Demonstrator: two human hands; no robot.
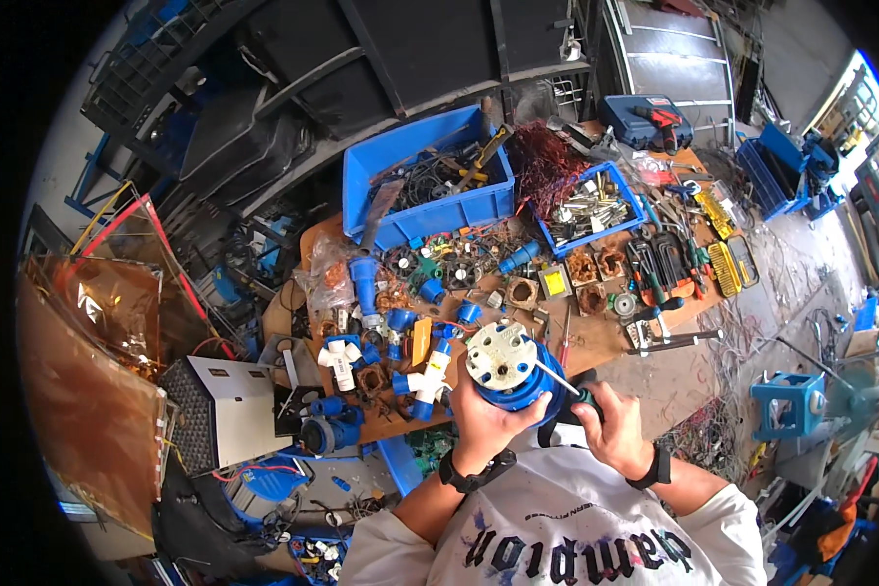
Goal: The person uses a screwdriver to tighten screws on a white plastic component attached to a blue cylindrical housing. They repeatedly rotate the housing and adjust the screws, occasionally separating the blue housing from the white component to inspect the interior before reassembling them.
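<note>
Near the table's front edge, my left hand (490,430) is wrapped round a blue round plastic housing (542,379). An off-white disc with several holes (490,350) faces up on top of it. My right hand (612,430) is closed on the dark handle of a screwdriver (556,377). Its thin metal shaft slants up and left, and the tip lies at the disc's right edge; whether it touches is too small to tell. Left of the housing lies a white pipe fitting with blue ends (425,381). Part of the housing's underside is hidden by my fingers.
A large blue crate (430,210) of metal scraps and wires stands at the back, beside a smaller blue bin of bolts (596,217). Pliers and other hand tools (666,269) line the right side. A blue stool (789,405) stands on the floor at right.
</note>
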